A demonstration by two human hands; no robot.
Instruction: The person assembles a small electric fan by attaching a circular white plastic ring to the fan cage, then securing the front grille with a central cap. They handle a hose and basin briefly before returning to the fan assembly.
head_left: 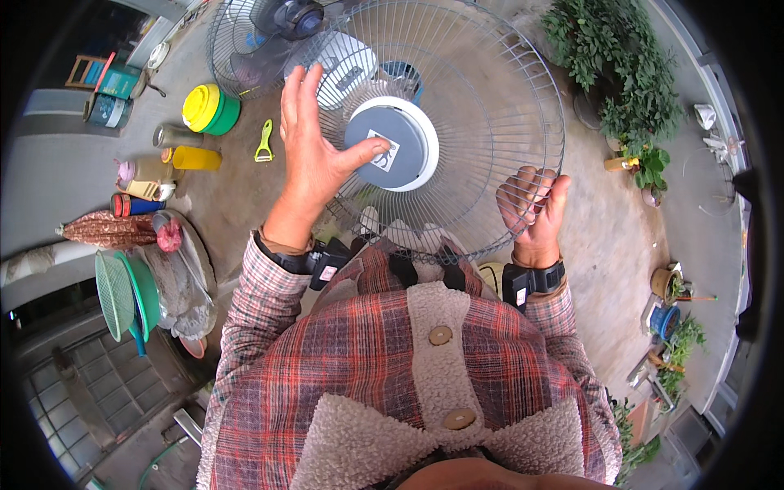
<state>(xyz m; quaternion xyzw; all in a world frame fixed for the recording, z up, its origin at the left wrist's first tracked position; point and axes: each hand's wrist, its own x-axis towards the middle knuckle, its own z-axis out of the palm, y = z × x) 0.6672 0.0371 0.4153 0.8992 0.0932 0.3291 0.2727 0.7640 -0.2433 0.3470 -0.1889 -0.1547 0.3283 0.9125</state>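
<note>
Head view, looking down over a plaid, fleece-trimmed jacket (408,367) at a round wire fan guard (490,98) held out in front of the chest above a concrete floor (237,196). The guard sits between the two hands, tilted toward the camera, its grey-and-white centre cap (392,147) near the middle of the picture. The right hand (535,212) is clenched round the lower right rim, fingers hooked through the wires, palm facing the person; this grip carries the guard. The left hand (314,159) is released: palm flat against the wires, fingers spread and pointing away from the body, thumb tip touching the edge of the centre cap. Both wrists wear dark strapped devices (531,282), and both forearms rise from the lower edge, elbows bent. Judged from this pose, the handling goes best with the right grip kept firm on the rim while the flat left palm steadies the face without pressing the thin wires inward. A second fan guard with a dark motor hub (294,16) lies beyond on the floor. At left stand a yellow-lidded green container (211,109), a yellow-green peeler (264,143), a yellow can (194,158) and a green mesh basket (118,294); leafy potted plants (629,73) line the right side
</note>
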